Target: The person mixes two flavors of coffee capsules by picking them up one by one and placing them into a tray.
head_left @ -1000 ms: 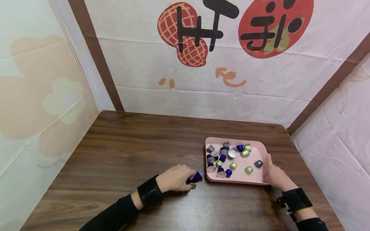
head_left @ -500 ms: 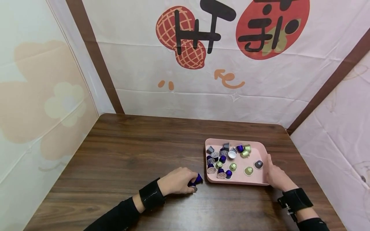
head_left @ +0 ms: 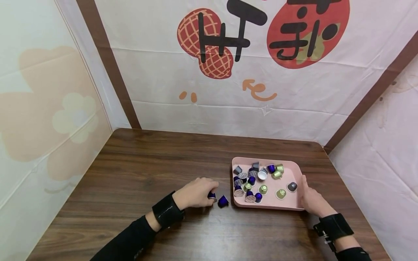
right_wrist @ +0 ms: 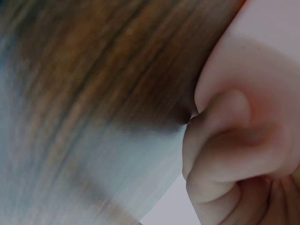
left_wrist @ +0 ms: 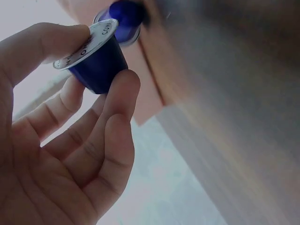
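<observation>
In the left wrist view, a dark blue coffee capsule [left_wrist: 99, 65] with a printed pale lid is pinched by my left hand [left_wrist: 70, 140], thumb on the lid and a fingertip on its body. In the head view this hand [head_left: 195, 193] is left of the pink tray [head_left: 267, 207]. A second blue capsule [head_left: 223, 201] lies on the table between hand and tray, apart from the fingers. My right hand [head_left: 312, 198] holds the tray's right side. Its fingers [right_wrist: 225, 154] are curled against the outer wall in the right wrist view.
Inside the tray, blue, grey and green capsules crowd the left part, among them a green capsule [head_left: 262, 189]. A dark grey capsule [head_left: 292, 186] stands near the right wall. The wooden table [head_left: 156, 163] meets a printed cloth wall [head_left: 156, 112] behind.
My left hand has moved slightly up and left with one blue capsule, while the other now lies in full view beside it. The right hand and tray stay in place.
</observation>
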{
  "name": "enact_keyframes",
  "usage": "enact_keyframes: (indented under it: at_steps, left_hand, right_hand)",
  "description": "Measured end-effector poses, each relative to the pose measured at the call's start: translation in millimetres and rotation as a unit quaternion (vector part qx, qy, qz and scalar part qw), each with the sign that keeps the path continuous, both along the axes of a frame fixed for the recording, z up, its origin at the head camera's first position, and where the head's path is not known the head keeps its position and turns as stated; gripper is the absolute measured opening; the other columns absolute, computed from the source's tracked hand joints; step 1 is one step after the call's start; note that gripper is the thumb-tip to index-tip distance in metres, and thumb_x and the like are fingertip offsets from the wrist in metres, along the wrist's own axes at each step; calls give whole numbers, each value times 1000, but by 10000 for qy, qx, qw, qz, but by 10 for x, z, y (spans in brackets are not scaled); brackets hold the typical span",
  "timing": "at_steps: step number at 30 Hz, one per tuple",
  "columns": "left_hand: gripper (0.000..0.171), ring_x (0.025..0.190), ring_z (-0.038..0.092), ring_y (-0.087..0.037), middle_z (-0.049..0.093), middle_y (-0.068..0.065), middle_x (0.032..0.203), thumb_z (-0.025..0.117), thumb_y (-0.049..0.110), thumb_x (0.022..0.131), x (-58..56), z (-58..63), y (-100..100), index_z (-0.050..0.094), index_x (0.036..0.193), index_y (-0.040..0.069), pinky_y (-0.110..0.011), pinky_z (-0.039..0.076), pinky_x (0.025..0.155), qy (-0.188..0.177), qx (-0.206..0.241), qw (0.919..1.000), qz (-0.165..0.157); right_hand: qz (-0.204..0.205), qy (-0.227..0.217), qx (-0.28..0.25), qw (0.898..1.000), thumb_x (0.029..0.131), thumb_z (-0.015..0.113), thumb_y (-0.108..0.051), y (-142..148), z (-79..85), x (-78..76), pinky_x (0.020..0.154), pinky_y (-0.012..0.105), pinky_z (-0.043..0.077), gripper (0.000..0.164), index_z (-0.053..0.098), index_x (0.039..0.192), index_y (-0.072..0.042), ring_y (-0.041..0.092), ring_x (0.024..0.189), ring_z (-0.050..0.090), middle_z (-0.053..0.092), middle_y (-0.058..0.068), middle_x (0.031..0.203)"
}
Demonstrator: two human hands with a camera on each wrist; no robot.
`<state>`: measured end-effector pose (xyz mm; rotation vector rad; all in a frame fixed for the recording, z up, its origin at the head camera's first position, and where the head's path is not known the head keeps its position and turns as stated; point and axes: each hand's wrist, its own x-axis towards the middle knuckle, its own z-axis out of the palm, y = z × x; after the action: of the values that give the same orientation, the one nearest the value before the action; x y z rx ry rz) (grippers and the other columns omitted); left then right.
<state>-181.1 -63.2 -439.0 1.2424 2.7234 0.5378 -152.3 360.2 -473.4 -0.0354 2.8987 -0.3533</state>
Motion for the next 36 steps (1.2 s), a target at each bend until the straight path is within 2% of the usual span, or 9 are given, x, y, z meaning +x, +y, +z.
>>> enact_keyframes:
  at_steps: [8, 14, 19, 22, 23, 27, 28, 30, 36]
  left_hand:
    - [26, 58, 38, -7, 40, 7, 69, 71, 23, 80, -146, 151, 141, 46, 76, 16, -21, 29, 50, 134, 151, 9995, 263]
    - [24, 59, 36, -7, 38, 7, 69, 69, 18, 79, -261, 287, 376, 45, 75, 15, -21, 25, 52, 287, 366, 9989, 28]
    - [25, 54, 32, -7, 34, 5, 68, 68, 18, 82, -348, 369, 600, 43, 76, 13, -21, 24, 50, -24, 541, 9985, -61]
    - [16, 53, 32, -7, 35, 5, 69, 67, 18, 82, -403, 400, 741, 56, 92, 15, -21, 25, 50, -126, 620, 9979, -135]
    - [22, 53, 32, -7, 35, 5, 69, 67, 19, 82, -419, 406, 790, 59, 103, 16, -21, 25, 50, -137, 615, 9978, -190]
    - [23, 54, 34, -7, 38, 6, 69, 68, 22, 83, -462, 423, 988, 60, 105, 17, -20, 26, 50, -47, 464, 9981, -399]
    - [17, 54, 35, -7, 38, 6, 69, 68, 23, 83, -466, 427, 1035, 59, 95, 15, -20, 26, 50, -31, 391, 9984, -413]
    - [23, 56, 38, -7, 40, 6, 69, 69, 25, 83, -472, 436, 1129, 49, 80, 15, -21, 26, 52, 84, 188, 9989, -414]
    - [24, 63, 42, -6, 42, 7, 72, 69, 29, 84, -494, 411, 1403, 48, 79, 18, -20, 27, 55, 323, -283, 9972, -610]
  right_hand:
    - [-28, -12, 9, 10000, 90, 41, 2, 3, 3, 2, 62, 43, 43, 70, -6, 140, 16, 26, 65, 51, 49, 16, 75]
    - [-119, -102, -29, 9999, 91, 40, 1, 9, -9, -10, 61, 42, 42, 69, -7, 140, 14, 26, 65, 51, 48, 15, 75]
    - [-124, -160, -34, 9998, 92, 40, 1, 5, -5, -15, 62, 42, 42, 70, -9, 141, 14, 25, 66, 51, 47, 13, 74]
    - [-133, -218, -78, 9996, 92, 40, 1, -1, -1, -17, 61, 40, 41, 71, -10, 141, 13, 24, 64, 50, 46, 12, 72]
    - [-145, -241, -98, 9996, 92, 40, 2, -1, -4, -17, 60, 40, 41, 71, -11, 141, 13, 24, 63, 50, 45, 11, 71]
    - [-282, -418, -173, 9986, 92, 40, 2, -3, -17, -22, 59, 38, 40, 73, -14, 142, 10, 21, 60, 48, 44, 9, 69]
    - [-330, -456, -197, 9982, 92, 40, 3, -3, -21, -28, 59, 38, 40, 75, -15, 142, 10, 21, 60, 49, 44, 9, 68]
    - [-361, -460, -217, 9981, 91, 41, 3, -2, -22, -40, 60, 38, 40, 76, -15, 142, 9, 21, 60, 49, 44, 10, 69]
    - [-141, -92, -170, 9997, 86, 46, 4, 32, -48, -38, 63, 41, 42, 78, -8, 142, 13, 25, 66, 51, 50, 16, 76]
